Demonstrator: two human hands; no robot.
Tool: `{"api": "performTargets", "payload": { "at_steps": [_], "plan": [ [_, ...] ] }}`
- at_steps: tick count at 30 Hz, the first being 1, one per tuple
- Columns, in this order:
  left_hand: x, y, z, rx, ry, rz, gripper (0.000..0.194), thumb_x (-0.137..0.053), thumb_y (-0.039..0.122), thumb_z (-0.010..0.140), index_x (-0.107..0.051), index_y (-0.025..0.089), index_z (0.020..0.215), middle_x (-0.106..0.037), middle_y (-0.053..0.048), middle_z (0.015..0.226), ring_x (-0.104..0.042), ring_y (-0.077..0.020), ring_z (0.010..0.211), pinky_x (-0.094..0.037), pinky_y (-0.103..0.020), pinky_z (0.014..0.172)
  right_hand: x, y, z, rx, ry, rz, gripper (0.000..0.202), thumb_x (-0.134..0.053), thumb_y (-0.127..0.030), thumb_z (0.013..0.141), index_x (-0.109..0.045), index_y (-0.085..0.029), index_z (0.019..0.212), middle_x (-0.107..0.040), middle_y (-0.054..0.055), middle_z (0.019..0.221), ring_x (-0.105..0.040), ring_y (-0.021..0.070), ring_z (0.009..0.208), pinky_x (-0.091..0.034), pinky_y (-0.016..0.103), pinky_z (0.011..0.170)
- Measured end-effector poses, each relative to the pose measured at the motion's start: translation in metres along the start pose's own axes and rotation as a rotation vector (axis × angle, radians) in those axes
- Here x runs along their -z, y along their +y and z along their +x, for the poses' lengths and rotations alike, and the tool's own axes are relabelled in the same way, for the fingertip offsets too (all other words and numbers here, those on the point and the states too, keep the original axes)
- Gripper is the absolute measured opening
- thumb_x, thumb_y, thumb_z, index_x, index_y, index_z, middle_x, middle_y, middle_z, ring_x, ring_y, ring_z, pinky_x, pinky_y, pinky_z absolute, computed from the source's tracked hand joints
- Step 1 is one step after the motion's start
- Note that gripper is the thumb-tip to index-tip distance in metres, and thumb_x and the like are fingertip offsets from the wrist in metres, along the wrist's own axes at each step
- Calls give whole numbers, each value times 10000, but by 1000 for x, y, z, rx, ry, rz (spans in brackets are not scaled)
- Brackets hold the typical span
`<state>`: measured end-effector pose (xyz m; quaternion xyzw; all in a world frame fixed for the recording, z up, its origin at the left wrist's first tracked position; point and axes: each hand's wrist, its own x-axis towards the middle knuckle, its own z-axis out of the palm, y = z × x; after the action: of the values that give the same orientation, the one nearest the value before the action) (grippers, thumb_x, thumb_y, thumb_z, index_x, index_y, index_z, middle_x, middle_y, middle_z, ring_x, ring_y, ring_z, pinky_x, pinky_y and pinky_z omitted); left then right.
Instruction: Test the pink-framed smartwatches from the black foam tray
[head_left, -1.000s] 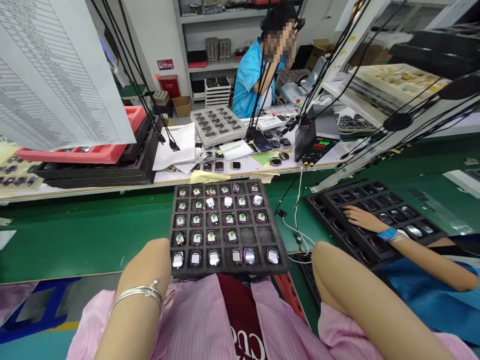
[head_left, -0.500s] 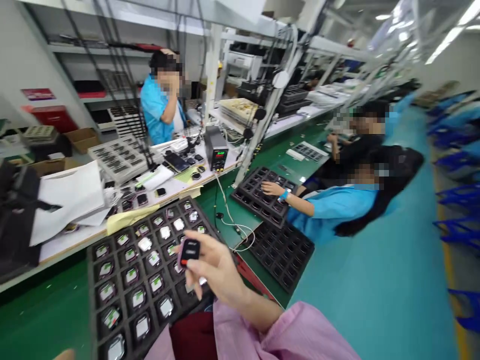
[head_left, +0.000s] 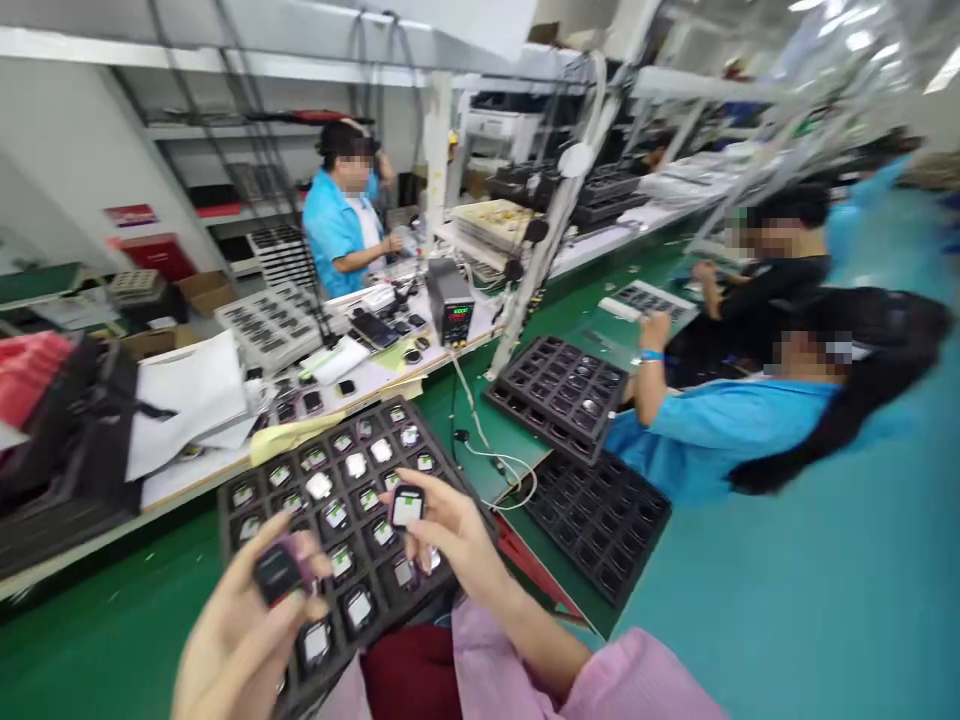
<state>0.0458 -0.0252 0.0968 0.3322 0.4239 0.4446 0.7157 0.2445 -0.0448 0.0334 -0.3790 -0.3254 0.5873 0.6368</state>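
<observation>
My left hand (head_left: 232, 630), slightly blurred, pinches a smartwatch body (head_left: 277, 573) with a dark face and a reddish lower edge. My right hand (head_left: 457, 535) holds another smartwatch body (head_left: 407, 506) between thumb and fingers; its face is white with a green mark. Both hands are above a black compartment tray (head_left: 450, 457). Several watch bodies lie in its compartments, many with white faces and green marks. My hands hide part of the tray's front and left side.
A white bench (head_left: 187, 482) with papers, phones and a power supply (head_left: 450, 305) runs behind the tray. Black trays (head_left: 559, 395) stand to the right beside a co-worker in blue (head_left: 705, 420). A white cable (head_left: 517, 480) loops between. Another person (head_left: 337, 230) stands across the bench.
My left hand has come in from the lower left, now with a dark watch body. The face in my right hand was black with a red mark; now it is white and green.
</observation>
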Motion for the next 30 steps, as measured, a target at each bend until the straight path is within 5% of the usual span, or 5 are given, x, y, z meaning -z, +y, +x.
{"api": "performTargets", "payload": {
  "at_steps": [3, 7, 17, 25, 30],
  "plan": [
    [-4, -17, 8, 21, 0, -18, 580, -782, 174, 724, -547, 219, 1252, -633, -30, 912, -615, -142, 739, -526, -181, 564, 0, -1, 3, -16, -45, -56, 524, -707, -202, 795, -564, -250, 1296, -663, 104, 1153, -610, 124, 582, -436, 182, 401],
    [-2, -36, 20, -16, -66, -33, 574, -739, 200, 748, -531, 179, 1283, -639, -68, 932, -624, -176, 783, -550, -236, 597, -2, -4, 5, -30, -80, -119, 513, -685, -197, 833, -543, -260, 1321, -650, 99, 1164, -602, 125, 619, -447, 195, 441],
    [8, -42, 16, -19, -220, -87, 607, -647, 221, 822, -440, 224, 1392, -648, -109, 1051, -629, -251, 961, -578, -338, 719, -6, 2, 10, 2, 82, -250, 237, -663, -301, 888, -655, -223, 1112, -707, 72, 934, -475, 79, 456, -366, 195, 384],
    [9, -43, 19, -50, -210, -70, 517, -601, 248, 896, -435, 219, 1384, -646, -101, 1013, -647, -224, 897, -579, -266, 603, -11, -12, 1, -73, -87, -124, 464, -653, -210, 841, -570, -242, 1296, -661, 113, 1151, -618, 147, 625, -454, 227, 454],
    [12, -47, 19, -97, -266, -95, 671, -700, 201, 802, -405, 221, 1404, -630, -98, 1049, -631, -226, 934, -593, -321, 708, -12, -11, 1, -71, -85, -147, 499, -689, -188, 830, -557, -249, 1307, -647, 122, 1184, -617, 140, 619, -474, 221, 447]
  ]
}}
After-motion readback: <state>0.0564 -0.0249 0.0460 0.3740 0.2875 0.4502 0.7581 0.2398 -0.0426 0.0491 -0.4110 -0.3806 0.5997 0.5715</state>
